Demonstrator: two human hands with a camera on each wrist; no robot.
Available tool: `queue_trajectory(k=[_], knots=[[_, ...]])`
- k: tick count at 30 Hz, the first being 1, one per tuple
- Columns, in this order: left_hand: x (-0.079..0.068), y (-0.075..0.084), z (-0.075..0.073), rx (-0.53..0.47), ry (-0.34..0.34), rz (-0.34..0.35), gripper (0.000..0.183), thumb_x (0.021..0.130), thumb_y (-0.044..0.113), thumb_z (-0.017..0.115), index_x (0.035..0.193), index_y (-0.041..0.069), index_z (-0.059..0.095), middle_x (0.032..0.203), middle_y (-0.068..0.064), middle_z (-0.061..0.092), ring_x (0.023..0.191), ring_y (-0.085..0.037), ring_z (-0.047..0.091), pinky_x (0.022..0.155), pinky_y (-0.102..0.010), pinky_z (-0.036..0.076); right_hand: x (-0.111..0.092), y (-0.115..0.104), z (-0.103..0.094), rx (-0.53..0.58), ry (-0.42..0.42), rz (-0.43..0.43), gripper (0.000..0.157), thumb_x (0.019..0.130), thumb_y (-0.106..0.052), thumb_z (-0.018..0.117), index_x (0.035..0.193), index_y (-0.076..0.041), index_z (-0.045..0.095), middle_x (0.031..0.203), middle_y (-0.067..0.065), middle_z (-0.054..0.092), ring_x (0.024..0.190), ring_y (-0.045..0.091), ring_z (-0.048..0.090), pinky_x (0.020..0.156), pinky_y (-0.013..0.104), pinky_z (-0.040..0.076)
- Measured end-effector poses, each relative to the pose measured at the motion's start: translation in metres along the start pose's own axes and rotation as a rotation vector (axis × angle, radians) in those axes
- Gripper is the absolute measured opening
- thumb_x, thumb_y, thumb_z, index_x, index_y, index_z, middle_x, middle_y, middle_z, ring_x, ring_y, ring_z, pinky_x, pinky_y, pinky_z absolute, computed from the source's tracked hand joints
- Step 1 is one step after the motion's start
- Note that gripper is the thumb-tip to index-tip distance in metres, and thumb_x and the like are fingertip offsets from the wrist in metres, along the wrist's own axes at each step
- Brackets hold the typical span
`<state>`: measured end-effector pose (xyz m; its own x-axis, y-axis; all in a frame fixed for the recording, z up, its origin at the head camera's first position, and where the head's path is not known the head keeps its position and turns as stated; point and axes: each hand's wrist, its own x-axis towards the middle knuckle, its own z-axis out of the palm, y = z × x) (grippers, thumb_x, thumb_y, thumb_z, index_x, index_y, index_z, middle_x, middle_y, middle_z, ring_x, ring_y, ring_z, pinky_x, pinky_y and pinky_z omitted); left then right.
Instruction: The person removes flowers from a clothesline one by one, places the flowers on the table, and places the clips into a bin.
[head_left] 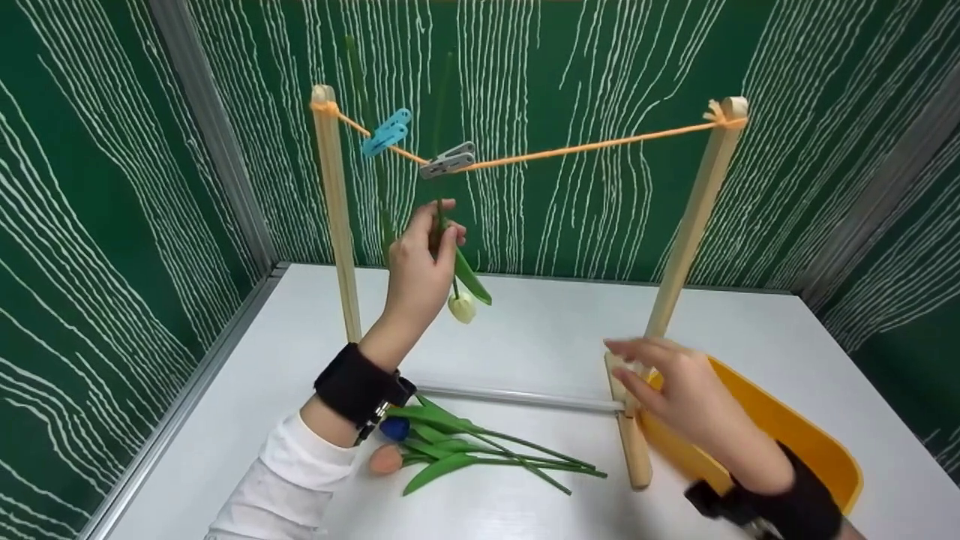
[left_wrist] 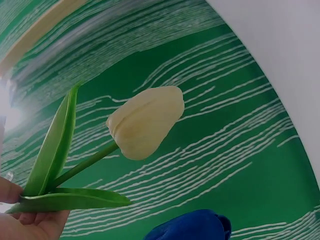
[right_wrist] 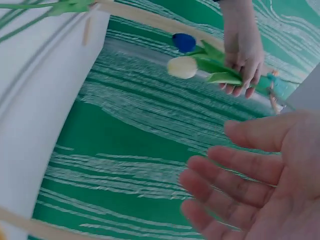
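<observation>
My left hand (head_left: 424, 262) holds a white tulip (head_left: 463, 307) by its stem, thumb and fingers around it near the leaves. The flower hangs head down from a grey clothespin (head_left: 448, 160) clipped on an orange string (head_left: 585, 148). Beside it on the string is a blue clothespin (head_left: 386, 133) with another green stem. A blue tulip (left_wrist: 192, 226) hangs close to the white one, mostly hidden by my left arm in the head view. My right hand (head_left: 686, 390), fingers spread apart, is in the air over the yellow tub (head_left: 814, 442), holding nothing.
The string is tied between a left wooden post (head_left: 334, 210) and a right wooden post (head_left: 694, 217). More tulips, with a blue head (head_left: 394, 429) and a pinkish head (head_left: 386, 459), lie on the white table (head_left: 510, 330). A pale bar (head_left: 517, 397) joins the posts low down.
</observation>
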<state>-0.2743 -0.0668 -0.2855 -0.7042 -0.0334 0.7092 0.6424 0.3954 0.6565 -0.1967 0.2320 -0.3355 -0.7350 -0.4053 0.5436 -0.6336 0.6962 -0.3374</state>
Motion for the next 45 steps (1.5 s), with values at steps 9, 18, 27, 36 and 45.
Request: queue_trajectory(k=[9,18,27,36,45], knots=[[-0.002,-0.004,-0.001,0.034,-0.012,0.001,0.028,0.096,0.008,0.053,0.124,0.003,0.054,0.095,-0.009,0.066,0.088,-0.014,0.066,0.078,-0.022,0.054,0.101,-0.041,-0.016,0.093,0.337,-0.423,0.031,0.081,0.004,0.068,0.11,-0.003,0.068,0.108,0.011,0.067,0.1,0.025,0.063,0.093,0.018,0.045],[-0.004,-0.006,-0.005,0.047,-0.027,0.006,0.029,0.098,0.01,0.05,0.126,0.004,0.053,0.098,-0.01,0.066,0.091,-0.016,0.066,0.078,-0.024,0.054,0.185,-0.085,-0.033,0.025,0.369,-0.492,0.028,0.088,-0.009,0.066,0.114,0.0,0.066,0.115,0.014,0.066,0.115,0.028,0.056,0.103,0.034,0.041],[-0.005,-0.006,-0.008,0.065,-0.046,0.007,0.03,0.098,0.014,0.05,0.127,0.005,0.052,0.1,-0.009,0.065,0.095,-0.017,0.066,0.08,-0.024,0.053,0.228,-0.111,-0.037,-0.13,-0.155,-0.228,0.043,0.088,-0.038,0.064,0.114,-0.004,0.067,0.105,0.009,0.07,0.096,0.018,0.064,0.085,0.03,0.052],[-0.007,-0.006,-0.012,0.068,-0.029,0.035,0.031,0.097,0.014,0.052,0.127,0.005,0.053,0.099,-0.009,0.066,0.094,-0.016,0.066,0.08,-0.022,0.053,0.227,-0.108,-0.028,-0.052,-0.104,-0.231,0.028,0.088,-0.027,0.067,0.102,-0.004,0.072,0.09,0.007,0.072,0.076,0.013,0.062,0.07,0.024,0.053],[-0.008,-0.003,-0.007,0.065,-0.029,0.054,0.03,0.097,0.013,0.051,0.126,0.004,0.054,0.098,-0.008,0.065,0.091,-0.013,0.066,0.078,-0.021,0.053,0.221,-0.103,-0.033,-0.076,-0.006,-0.288,0.023,0.087,-0.026,0.067,0.096,-0.006,0.076,0.086,0.007,0.073,0.071,0.012,0.062,0.062,0.017,0.05]])
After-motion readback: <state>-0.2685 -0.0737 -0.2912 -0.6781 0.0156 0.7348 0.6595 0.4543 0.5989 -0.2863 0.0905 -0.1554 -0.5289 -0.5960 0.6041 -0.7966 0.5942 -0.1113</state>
